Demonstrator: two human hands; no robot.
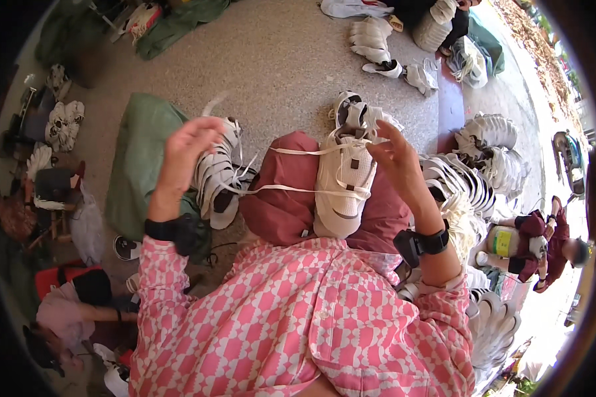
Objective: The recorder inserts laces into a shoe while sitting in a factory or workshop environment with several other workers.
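Shirt (265, 311), pink and white, is filling six o'clock, and red trousers (288, 178) are showing just past its hem. On the lap, at the clock's centre, a white shoe (346, 182) is lying sole down, its toe pointing to six. Two stretches of lace (281, 189) are running from it toward nine, crossing the trousers well apart from each other.

At two o'clock, just beside the shoe's upper end, the right hand (398, 155) is hanging with thumb and fingers moderately spread; whether a fingertip is touching lace, I cannot tell. Between nine and ten, the left hand (187, 147) is hovering, fingers curling narrowly toward the thumb; whether lace is sitting between them, I cannot tell. Black bands (433, 243) are circling both wrists.

Beyond, nested shoes (208, 182) are standing at nine before a green cloth (136, 172), and rows of shoes (457, 178) are crowding three. Farther out, a co-worker in dark red (557, 255) is sitting between three and four; more shoes (371, 40) are lying at twelve.
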